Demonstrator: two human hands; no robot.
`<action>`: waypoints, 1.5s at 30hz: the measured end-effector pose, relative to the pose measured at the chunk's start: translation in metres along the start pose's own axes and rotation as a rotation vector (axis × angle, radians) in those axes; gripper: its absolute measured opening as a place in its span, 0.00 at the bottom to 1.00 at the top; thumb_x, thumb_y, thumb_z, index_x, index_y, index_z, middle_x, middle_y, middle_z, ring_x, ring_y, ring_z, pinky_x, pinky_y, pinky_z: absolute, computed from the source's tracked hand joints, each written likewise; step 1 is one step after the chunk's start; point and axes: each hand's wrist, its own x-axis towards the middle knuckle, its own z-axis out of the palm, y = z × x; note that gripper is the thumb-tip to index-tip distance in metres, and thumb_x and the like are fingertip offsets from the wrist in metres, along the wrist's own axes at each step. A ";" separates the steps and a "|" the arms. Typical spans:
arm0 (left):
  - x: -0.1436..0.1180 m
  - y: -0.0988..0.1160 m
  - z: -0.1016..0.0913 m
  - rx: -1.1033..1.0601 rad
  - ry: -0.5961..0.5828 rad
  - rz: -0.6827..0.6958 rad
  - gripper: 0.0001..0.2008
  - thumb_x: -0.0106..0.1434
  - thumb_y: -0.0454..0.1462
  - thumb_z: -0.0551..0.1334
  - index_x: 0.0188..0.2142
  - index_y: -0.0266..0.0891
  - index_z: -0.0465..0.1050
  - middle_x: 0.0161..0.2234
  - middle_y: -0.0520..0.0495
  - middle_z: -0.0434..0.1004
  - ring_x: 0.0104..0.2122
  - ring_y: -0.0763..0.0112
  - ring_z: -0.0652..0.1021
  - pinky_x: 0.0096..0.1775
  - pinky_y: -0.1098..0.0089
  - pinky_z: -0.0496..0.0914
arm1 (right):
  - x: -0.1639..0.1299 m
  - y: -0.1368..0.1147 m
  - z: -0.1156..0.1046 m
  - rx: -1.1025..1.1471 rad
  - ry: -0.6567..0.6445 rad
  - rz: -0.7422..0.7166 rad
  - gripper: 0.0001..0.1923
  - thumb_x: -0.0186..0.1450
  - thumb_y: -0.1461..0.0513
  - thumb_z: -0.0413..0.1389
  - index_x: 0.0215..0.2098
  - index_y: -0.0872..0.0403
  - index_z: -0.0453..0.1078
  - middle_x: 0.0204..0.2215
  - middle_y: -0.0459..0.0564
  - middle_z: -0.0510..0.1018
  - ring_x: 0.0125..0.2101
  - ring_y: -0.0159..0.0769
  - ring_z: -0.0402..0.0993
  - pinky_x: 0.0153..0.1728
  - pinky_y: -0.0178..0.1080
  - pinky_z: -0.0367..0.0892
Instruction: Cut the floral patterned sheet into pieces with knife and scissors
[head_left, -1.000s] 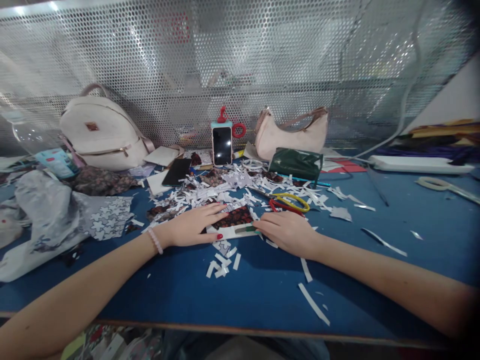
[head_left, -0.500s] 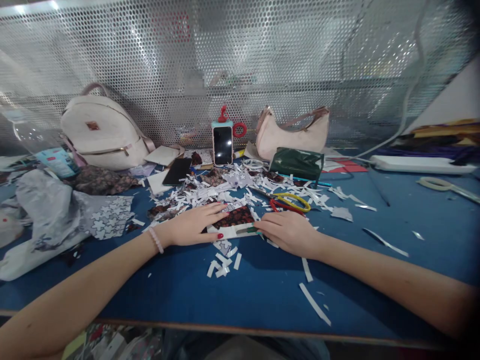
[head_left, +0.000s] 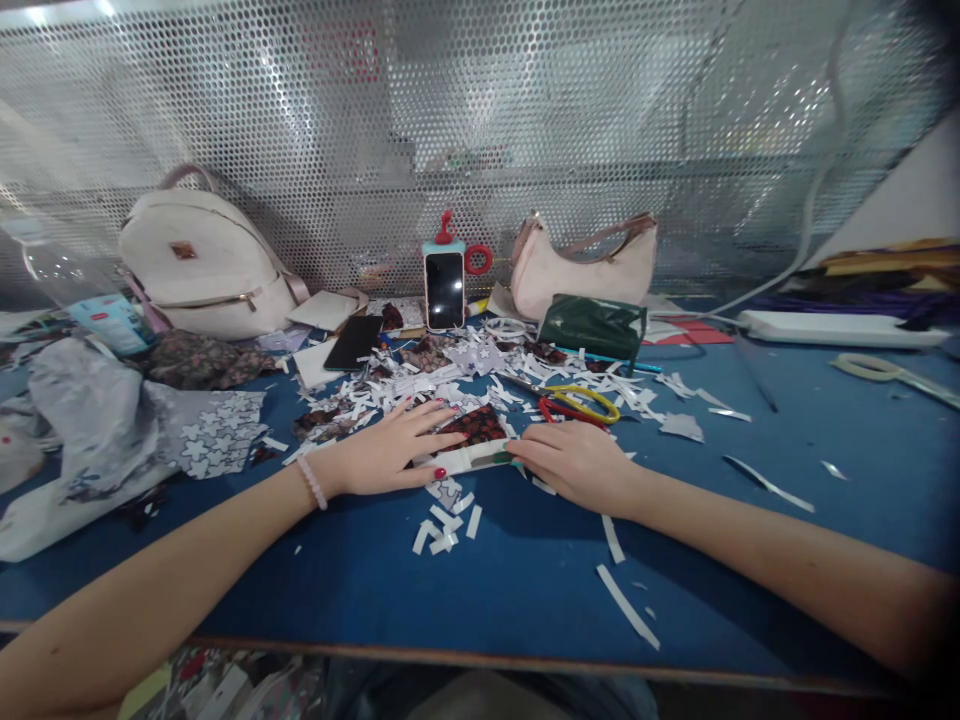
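Pressing down flat, my left hand (head_left: 386, 452) lies spread with its fingers across a small card (head_left: 472, 440) covered with dark red-flowered paper, which sits at the middle of the blue bench (head_left: 787, 560). One card, two hands on it: the card lies under my left fingertips and runs toward 3 o'clock, where my right hand (head_left: 577, 462) meets its far end, fingers curled together and tips touching the card's white edge; whether they pinch it I cannot tell. I count two phones, one upright (head_left: 444, 290) at 12 o'clock from the card and one dark one lying flat (head_left: 354, 342) at 11 o'clock. Two bags stand against the perforated metal screen (head_left: 480, 130): a white backpack (head_left: 202, 262) at 10 o'clock and a pale pink handbag (head_left: 581, 265) at 1 o'clock. One pair of scissors (head_left: 581, 405) with a red and a yellow loop lies just beyond my right hand. White paper scraps (head_left: 442, 520) lie scattered round the card, too many to count.
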 end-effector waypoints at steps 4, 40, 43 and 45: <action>0.001 0.000 0.000 0.015 0.000 0.058 0.26 0.68 0.45 0.46 0.63 0.42 0.48 0.65 0.41 0.42 0.64 0.56 0.46 0.61 0.53 0.45 | 0.000 0.000 0.001 0.000 -0.002 0.002 0.12 0.66 0.67 0.43 0.36 0.57 0.69 0.27 0.50 0.74 0.24 0.31 0.68 0.23 0.35 0.55; 0.004 0.010 0.001 0.266 0.401 0.420 0.14 0.68 0.35 0.50 0.41 0.36 0.73 0.42 0.45 0.78 0.42 0.68 0.76 0.50 0.66 0.65 | 0.000 0.001 0.003 0.011 -0.056 0.035 0.13 0.67 0.66 0.42 0.36 0.57 0.69 0.26 0.49 0.73 0.24 0.32 0.68 0.23 0.36 0.53; 0.003 0.011 -0.001 0.280 0.422 0.462 0.15 0.69 0.34 0.48 0.40 0.34 0.73 0.41 0.44 0.79 0.41 0.67 0.77 0.48 0.67 0.67 | 0.000 0.001 0.003 0.001 -0.058 0.040 0.14 0.68 0.65 0.41 0.36 0.56 0.69 0.26 0.49 0.73 0.24 0.32 0.68 0.23 0.36 0.53; 0.002 0.011 -0.003 0.292 0.420 0.484 0.16 0.69 0.32 0.46 0.40 0.33 0.73 0.41 0.43 0.79 0.41 0.67 0.77 0.47 0.67 0.68 | 0.000 0.001 0.003 -0.006 -0.059 0.042 0.15 0.68 0.65 0.41 0.36 0.56 0.69 0.26 0.49 0.73 0.24 0.32 0.68 0.23 0.36 0.53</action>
